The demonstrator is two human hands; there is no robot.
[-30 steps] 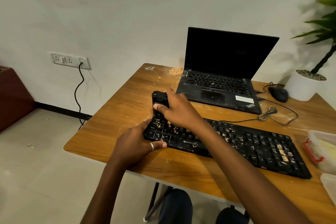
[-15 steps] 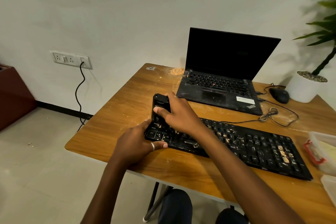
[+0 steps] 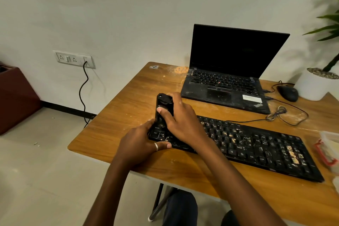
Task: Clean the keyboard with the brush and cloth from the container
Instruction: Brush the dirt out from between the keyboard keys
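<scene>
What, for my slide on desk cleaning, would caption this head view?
Desk cleaning: right hand grips black brush over the crumb-strewn keyboard, left hand holding its left corner.

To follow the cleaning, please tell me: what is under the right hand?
The right hand grips a black brush over the left end of the keyboard. The bristles and the keys beneath the hand are covered.
</scene>
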